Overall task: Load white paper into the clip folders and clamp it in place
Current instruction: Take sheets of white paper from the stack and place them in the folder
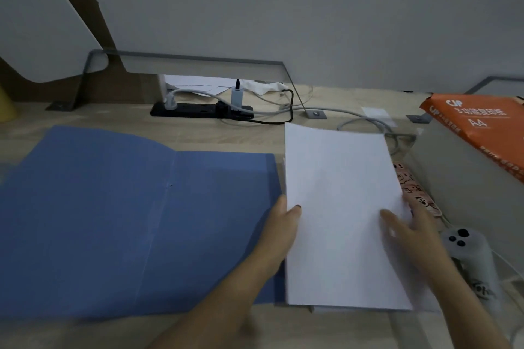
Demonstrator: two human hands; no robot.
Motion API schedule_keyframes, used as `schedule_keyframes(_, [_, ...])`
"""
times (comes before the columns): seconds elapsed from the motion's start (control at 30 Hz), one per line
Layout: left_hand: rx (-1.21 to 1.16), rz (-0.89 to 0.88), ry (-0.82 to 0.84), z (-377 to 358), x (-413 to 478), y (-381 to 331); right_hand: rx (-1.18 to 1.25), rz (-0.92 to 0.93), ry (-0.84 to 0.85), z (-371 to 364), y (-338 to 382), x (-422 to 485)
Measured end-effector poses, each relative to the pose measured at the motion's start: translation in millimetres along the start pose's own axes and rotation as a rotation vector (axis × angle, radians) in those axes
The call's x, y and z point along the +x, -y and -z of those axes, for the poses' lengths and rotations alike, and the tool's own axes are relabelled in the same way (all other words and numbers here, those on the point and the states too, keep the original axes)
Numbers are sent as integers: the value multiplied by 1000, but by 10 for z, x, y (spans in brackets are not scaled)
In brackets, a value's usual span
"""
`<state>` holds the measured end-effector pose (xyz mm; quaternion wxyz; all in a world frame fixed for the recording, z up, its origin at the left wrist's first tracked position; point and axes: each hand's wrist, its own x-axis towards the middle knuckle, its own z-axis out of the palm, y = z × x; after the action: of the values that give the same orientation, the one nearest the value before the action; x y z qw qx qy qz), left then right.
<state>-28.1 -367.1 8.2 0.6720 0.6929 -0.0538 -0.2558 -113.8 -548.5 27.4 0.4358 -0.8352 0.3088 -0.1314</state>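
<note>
The left hand [280, 229] has its grip clamped on the left edge of the white paper [340, 193], with the thumb lying on top of the sheet. The right hand [414, 235] takes the right edge in the same way, as far as the blur allows me to see. The paper is in the middle right of the frame, upright in portrait position, and its lower edge is near more white paper on the surface [226, 136]. I cannot tell how many sheets are held.

The paper is light and thin, so I judge it will bend and slide easily. Holding both long edges, as here, seems the safest way to keep the sheets together and straight.

Just beside the paper, filling the left of the frame, the blue folder [127, 221] lies open and flat. I cannot make out its clip. A phone [411, 187] in a patterned case shows behind the right edge of the paper. An orange pack of A4 paper [476, 125] is at the upper right, and a black power strip [198, 110] is at the upper middle.
</note>
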Motion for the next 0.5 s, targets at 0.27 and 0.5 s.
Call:
schedule_keyframes(0.27, [-26, -82, -156, 656, -128, -29, 600, -179, 335, -293, -26, -373])
schedule_keyframes(0.5, [131, -36, -264, 1280, -371, 148, 538, -159, 349, -787, 232, -475])
